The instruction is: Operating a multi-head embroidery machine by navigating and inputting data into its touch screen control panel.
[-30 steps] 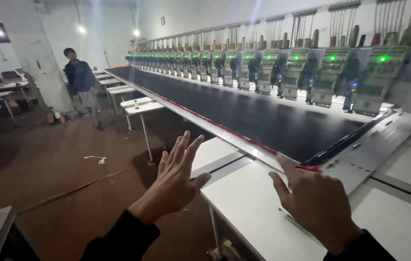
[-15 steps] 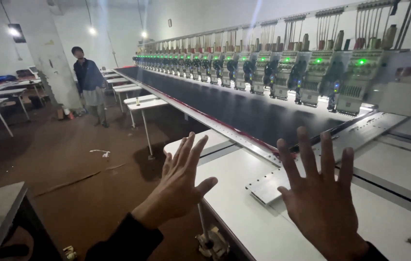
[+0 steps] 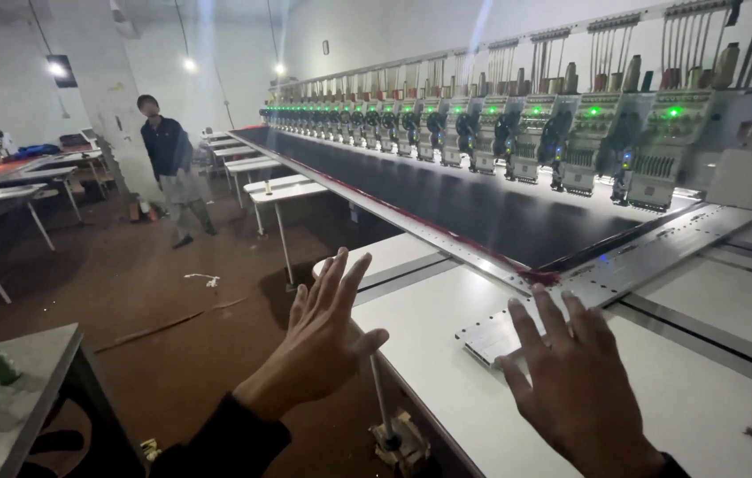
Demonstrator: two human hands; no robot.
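My left hand [image 3: 321, 341] is raised with fingers spread, holding nothing, off the left edge of the white machine table [image 3: 447, 345]. My right hand [image 3: 575, 381] is also spread and empty, hovering over that table beside a perforated metal plate [image 3: 493, 336]. Beyond both hands a long black cloth [image 3: 482, 208] lies stretched in a red-edged frame under a row of embroidery heads [image 3: 562, 142] lit with green lamps.
Another person [image 3: 170, 168] in dark clothes stands on the brown floor to the far left. Small white side tables [image 3: 283, 190] line the machine's edge. A grey table [image 3: 17, 376] with green thread cones [image 3: 0, 365] sits at lower left. More tables stand at far left.
Both hands have stayed spread and shifted a little rightward and lower in view. The view has turned slightly, and the other person has stepped closer along the floor.
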